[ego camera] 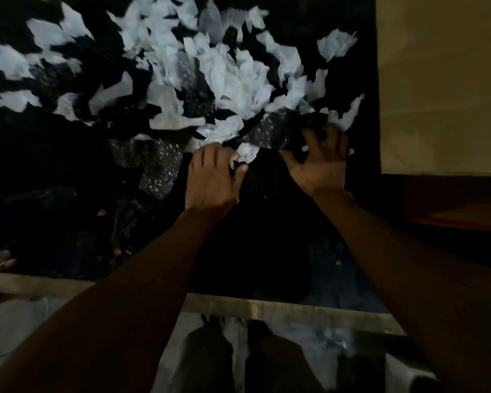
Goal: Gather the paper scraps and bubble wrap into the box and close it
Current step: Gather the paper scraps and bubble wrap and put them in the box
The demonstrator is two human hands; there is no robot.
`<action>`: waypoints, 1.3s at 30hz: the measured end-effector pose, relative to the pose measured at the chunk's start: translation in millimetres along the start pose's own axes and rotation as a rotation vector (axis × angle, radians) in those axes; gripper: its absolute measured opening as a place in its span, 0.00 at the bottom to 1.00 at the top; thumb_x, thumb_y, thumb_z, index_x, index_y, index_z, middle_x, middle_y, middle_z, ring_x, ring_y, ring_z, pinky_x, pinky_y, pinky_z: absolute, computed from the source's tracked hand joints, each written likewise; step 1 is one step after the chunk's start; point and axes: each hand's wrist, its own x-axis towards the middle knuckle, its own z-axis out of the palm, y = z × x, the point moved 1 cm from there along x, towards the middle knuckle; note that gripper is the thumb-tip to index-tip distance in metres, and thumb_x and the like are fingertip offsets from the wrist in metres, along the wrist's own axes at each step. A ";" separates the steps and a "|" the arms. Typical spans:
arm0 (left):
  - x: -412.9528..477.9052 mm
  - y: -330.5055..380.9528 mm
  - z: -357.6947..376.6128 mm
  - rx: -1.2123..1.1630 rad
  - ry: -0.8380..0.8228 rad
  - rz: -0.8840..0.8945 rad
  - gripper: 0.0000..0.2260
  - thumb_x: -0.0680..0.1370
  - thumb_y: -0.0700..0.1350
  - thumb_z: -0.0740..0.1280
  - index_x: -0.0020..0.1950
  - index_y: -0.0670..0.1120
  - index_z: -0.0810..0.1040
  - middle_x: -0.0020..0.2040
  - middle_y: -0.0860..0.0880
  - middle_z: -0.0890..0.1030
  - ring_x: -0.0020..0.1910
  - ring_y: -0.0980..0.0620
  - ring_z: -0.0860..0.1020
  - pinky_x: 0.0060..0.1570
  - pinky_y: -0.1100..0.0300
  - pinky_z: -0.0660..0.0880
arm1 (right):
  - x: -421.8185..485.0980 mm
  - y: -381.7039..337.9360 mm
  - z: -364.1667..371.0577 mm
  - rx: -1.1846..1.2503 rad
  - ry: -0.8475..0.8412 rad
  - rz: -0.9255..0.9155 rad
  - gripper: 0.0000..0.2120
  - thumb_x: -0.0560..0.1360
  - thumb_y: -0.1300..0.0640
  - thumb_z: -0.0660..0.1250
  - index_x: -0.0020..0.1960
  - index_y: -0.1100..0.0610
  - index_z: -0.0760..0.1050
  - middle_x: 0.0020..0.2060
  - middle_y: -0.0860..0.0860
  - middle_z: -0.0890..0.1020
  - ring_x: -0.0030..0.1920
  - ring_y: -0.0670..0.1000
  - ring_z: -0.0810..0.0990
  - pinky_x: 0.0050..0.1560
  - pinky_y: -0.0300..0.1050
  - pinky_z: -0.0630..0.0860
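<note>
Very dim overall, light reaching only the far white paper scraps [238, 80] while the near half sinks into black shadow; the right hand [323, 157] and far-left scraps smear with motion blur, straight edges bowing outward

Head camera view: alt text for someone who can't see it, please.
Two bare hands reach into white paper scraps strewn over a dark surface. The left hand pinches a crumpled scrap; the right hand, spread open, touches bubble wrap.

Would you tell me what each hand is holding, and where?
The left hand pinches a crumpled scrap by its near end; the right hand, spread over bubble wrap, seemingly holds nothing.
</note>
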 end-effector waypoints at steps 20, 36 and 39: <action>-14.7 4.8 -16.1 -0.052 -0.008 -0.029 0.15 0.74 0.57 0.64 0.54 0.50 0.77 0.59 0.39 0.69 0.56 0.41 0.66 0.54 0.49 0.68 | -47.4 -24.9 -30.7 0.037 -0.071 -0.109 0.26 0.70 0.46 0.63 0.69 0.40 0.69 0.64 0.61 0.70 0.54 0.61 0.75 0.55 0.52 0.74; -2.7 0.9 -43.1 -0.283 -0.012 -0.027 0.15 0.70 0.38 0.64 0.57 0.42 0.73 0.43 0.43 0.78 0.42 0.43 0.73 0.45 0.56 0.65 | -31.8 -29.3 -28.9 0.196 -0.272 -0.036 0.23 0.66 0.38 0.59 0.45 0.54 0.81 0.51 0.60 0.77 0.50 0.64 0.78 0.49 0.55 0.76; -0.9 2.5 -59.2 -0.306 0.054 -0.091 0.14 0.70 0.43 0.61 0.52 0.41 0.78 0.41 0.40 0.80 0.42 0.40 0.77 0.43 0.53 0.74 | -35.9 -29.3 -47.6 0.311 -0.331 0.115 0.18 0.69 0.44 0.66 0.46 0.58 0.82 0.50 0.58 0.78 0.48 0.61 0.79 0.45 0.42 0.72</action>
